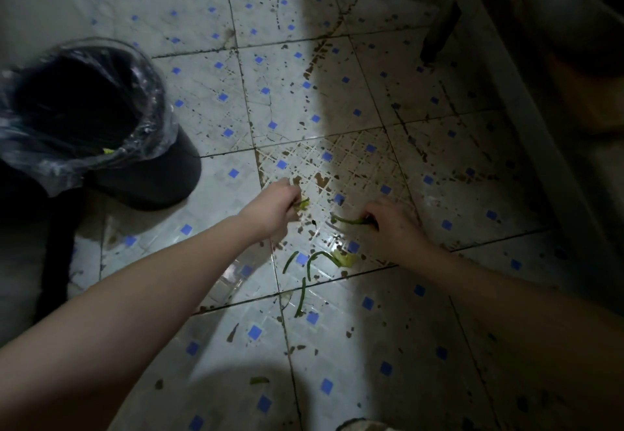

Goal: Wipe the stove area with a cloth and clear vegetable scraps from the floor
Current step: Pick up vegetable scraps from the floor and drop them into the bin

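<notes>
Down at the tiled floor, the left hand is closed on a pale yellow-green scrap, and the right hand pinches one end of a long green strip. Between and just nearer than both hands lie thin green peelings and a yellowish piece; another scrap lies nearer still. The lined bin stands well left of the left hand. The floor looks glossy, perhaps wet, so limp strips may cling, tear, or slip out of a full fist on the way there.

Thin green vegetable strips scattered on stained floor tile, pale yellowish scrap beside them (limp, flat), another green strip lying farther off
</notes>
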A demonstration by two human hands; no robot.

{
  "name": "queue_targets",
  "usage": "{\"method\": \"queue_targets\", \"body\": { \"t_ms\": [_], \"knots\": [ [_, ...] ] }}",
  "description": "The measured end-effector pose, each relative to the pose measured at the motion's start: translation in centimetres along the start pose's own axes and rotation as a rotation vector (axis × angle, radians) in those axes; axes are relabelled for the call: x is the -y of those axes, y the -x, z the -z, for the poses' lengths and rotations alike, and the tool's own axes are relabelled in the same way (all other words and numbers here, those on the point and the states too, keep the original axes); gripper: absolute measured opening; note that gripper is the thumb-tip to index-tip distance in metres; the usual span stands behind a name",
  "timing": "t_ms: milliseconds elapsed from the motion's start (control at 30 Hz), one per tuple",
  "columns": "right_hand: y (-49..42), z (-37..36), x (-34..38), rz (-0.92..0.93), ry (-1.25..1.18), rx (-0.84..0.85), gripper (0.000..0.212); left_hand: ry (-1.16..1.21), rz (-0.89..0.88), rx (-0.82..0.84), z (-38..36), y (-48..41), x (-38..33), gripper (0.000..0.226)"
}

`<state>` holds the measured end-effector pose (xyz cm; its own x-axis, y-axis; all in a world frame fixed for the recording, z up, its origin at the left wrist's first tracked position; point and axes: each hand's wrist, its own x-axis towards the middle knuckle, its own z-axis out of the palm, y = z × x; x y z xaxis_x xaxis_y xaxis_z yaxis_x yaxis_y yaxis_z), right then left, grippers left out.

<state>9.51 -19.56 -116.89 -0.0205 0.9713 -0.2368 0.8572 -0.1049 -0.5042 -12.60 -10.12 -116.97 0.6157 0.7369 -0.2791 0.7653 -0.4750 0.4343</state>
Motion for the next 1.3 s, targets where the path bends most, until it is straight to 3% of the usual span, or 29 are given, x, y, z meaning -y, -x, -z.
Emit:
{"method": "queue_targets", "body": {
  "t_ms": [433, 767, 967, 1300],
  "knots": [
    [-1.4, 1.3, 5.7, 0.124, -0.035, -0.047, 0.032, -0.098, 0.089, -0.268, 11.0, 3.8, 1.0, 0.015],
    [-4.0, 2.5, 10.9, 0.199, 0.053, -0.063, 0.025, -0.235, 0.221, -0.449, 16.7, 10.0, 3.9, 0.023],
    [-5.6, 1.9, 15.3, 0.261, 0.051, -0.072, 0.027, -0.422, 0.317, -0.43, 18.4, 13.6, 5.7, 0.028],
    [-6.8, 0.8, 19.2, 0.346, 0.0, -0.101, 0.023, -0.355, 0.445, -0.427, 18.0, 15.7, 8.7, 0.032]
  ]
}}
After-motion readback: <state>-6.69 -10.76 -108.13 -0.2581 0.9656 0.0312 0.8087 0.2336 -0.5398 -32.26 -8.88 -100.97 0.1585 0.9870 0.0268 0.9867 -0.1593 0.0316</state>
